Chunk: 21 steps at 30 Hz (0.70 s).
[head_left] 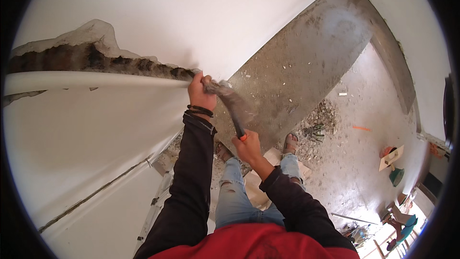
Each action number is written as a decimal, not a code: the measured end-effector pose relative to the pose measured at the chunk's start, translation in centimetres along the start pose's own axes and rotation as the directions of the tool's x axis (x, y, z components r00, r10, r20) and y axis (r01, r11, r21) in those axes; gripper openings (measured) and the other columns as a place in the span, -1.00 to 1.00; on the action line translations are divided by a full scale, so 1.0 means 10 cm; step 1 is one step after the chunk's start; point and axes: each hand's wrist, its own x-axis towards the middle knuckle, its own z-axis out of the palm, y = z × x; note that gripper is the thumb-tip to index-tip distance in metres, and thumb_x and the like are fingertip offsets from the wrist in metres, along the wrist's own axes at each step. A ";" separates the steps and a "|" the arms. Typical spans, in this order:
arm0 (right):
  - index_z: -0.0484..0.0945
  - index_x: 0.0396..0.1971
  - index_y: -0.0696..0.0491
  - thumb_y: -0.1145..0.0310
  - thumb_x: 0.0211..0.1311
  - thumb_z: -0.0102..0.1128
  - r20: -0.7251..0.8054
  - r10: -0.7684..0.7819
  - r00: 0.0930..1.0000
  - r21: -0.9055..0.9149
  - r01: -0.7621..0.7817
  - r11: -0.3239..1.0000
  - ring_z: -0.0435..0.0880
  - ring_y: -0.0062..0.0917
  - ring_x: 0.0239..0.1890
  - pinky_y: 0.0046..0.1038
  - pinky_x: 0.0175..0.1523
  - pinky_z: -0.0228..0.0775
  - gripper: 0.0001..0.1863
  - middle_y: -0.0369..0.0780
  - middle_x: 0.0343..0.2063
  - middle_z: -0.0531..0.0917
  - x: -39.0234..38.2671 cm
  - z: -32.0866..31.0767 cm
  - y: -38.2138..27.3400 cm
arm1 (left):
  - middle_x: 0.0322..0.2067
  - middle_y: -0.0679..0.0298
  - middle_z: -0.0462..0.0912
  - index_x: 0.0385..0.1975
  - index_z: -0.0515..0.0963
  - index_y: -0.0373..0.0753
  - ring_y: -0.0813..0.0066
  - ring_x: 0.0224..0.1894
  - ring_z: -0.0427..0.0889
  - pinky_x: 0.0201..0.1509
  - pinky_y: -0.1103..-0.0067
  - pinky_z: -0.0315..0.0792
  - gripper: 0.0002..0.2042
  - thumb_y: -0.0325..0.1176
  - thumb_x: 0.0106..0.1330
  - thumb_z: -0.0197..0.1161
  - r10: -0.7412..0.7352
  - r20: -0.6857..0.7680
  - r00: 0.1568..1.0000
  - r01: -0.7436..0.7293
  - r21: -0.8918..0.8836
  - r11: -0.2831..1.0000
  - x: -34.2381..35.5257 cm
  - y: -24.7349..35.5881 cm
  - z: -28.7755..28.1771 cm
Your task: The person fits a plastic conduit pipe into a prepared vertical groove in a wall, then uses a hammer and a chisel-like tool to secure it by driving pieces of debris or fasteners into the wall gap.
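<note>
You face a white wall point(158, 14) split by a long, ragged gap point(57, 60); the step looks like chipping along it. What seems to be a hammer point(234, 112) spans the space between your hands: your right hand point(247, 147) grips its handle, while its far end is close beside your left hand point(201, 95), curled at the gap's end. The next strike likely calls for a steady left hand, fingers clear. Blur smears the hammer's head; you cannot tell what, if anything, the left fingers hold.
</note>
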 end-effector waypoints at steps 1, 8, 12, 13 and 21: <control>0.45 -0.47 0.16 0.38 0.07 0.20 0.029 0.099 0.995 -0.056 -0.097 0.994 0.42 -0.36 -0.70 -0.39 -0.50 0.28 -0.84 -0.17 -0.73 0.45 0.06 -0.06 -0.08 | -0.64 0.41 0.36 -0.54 0.32 -0.10 0.52 -0.59 0.37 -0.52 0.55 0.27 -0.82 -0.32 0.33 0.04 -0.027 0.008 1.000 0.027 0.020 0.999 0.00 0.02 -0.03; 0.45 -0.58 0.18 0.34 0.01 0.23 -0.113 -0.006 0.994 0.383 0.049 0.923 0.47 -0.25 -0.64 -0.32 -0.46 0.31 -0.78 -0.07 -0.69 0.47 -0.04 -0.19 -0.74 | -0.68 0.41 0.32 -0.61 0.27 -0.11 0.52 -0.65 0.29 -0.53 0.52 0.20 -0.77 -0.32 0.31 0.03 -0.080 -0.007 0.997 0.081 0.041 0.996 0.00 0.06 -0.06; 0.44 -0.60 0.18 0.34 0.01 0.23 -0.038 -0.003 0.999 -0.056 0.001 0.998 0.49 -0.18 -0.63 -0.29 -0.45 0.31 -0.77 -0.04 -0.68 0.48 0.11 0.00 -0.37 | -0.68 0.40 0.34 -0.56 0.30 -0.11 0.50 -0.62 0.32 -0.54 0.53 0.26 -0.81 -0.32 0.33 -0.04 -0.088 0.055 0.995 0.083 0.082 0.993 0.07 0.01 -0.06; 0.43 -0.61 0.18 0.33 0.01 0.23 0.072 0.068 0.995 -0.085 -0.062 0.994 0.49 -0.18 -0.63 -0.29 -0.45 0.32 -0.76 -0.04 -0.68 0.48 0.09 -0.04 -0.35 | -0.69 0.40 0.33 -0.56 0.30 -0.11 0.50 -0.63 0.32 -0.54 0.53 0.26 -0.81 -0.31 0.34 -0.04 -0.098 0.037 0.995 0.094 0.090 0.991 0.05 0.02 -0.21; 0.46 -0.51 0.07 0.25 0.14 0.29 -0.044 -0.019 0.999 0.026 0.020 0.999 0.45 -0.35 -0.63 -0.42 -0.47 0.29 -0.76 -0.19 -0.69 0.44 -0.42 -0.32 -0.01 | -0.72 0.40 0.31 -0.59 0.27 -0.12 0.52 -0.67 0.30 -0.56 0.55 0.22 -0.78 -0.35 0.34 -0.03 -0.064 -0.070 0.996 0.075 0.180 0.981 -0.24 -0.18 0.00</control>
